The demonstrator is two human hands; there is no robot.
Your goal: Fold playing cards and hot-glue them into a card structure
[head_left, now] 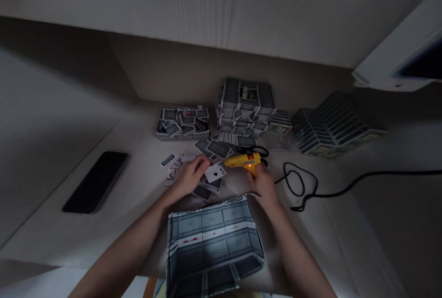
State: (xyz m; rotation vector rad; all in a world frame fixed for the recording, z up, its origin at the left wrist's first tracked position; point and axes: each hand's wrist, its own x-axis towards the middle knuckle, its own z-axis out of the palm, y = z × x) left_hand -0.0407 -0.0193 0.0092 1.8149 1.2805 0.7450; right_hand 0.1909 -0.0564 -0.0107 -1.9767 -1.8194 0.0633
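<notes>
Between the fingers of my left hand (192, 174) is a playing card (215, 173), its face up with black spade marks. My right hand (264, 182) grips a yellow hot glue gun (243, 161) by its handle, and a small orange light glows on it. The gun's nozzle points left, close to the card's upper edge; whether they touch I cannot tell. Nearest to me, below both hands, stands a box-like structure made of playing cards (214, 242), backs outward. Loose cards (202, 192) lie under and beside my left hand.
A black phone (95, 182) lies at left. Behind my hands are a tray of cards (183, 136), a tall card structure (246, 109) and black-handled scissors (263, 151). Card stacks (331, 127) stand right, near a looped black cord (307, 194). A shelf (221, 12) hangs overhead.
</notes>
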